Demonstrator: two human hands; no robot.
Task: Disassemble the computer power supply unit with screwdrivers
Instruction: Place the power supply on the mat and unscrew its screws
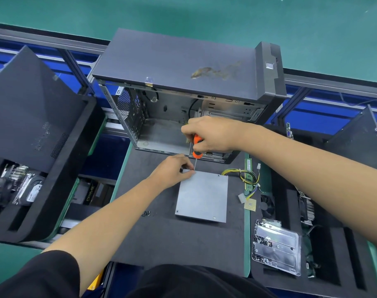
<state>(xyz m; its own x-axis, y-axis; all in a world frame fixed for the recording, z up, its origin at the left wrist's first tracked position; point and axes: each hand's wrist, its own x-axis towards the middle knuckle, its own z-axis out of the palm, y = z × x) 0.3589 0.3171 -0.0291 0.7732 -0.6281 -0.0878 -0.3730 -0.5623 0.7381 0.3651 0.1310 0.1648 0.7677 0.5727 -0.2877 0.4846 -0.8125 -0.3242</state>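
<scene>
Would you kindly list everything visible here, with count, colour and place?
PSU: one, grey, mat centre.
Screwdriver: one, orange handle, upright at PSU's far left corner.
Cables: one bundle, yellow and black, right of PSU.
Case: one, dark grey, open, behind PSU.
Loose screws: few, dark, left of PSU.
Screw box: one, clear, right.
Side panel: one, dark, left.
Left hand: steadies PSU corner.
Right hand: grips screwdriver.
</scene>
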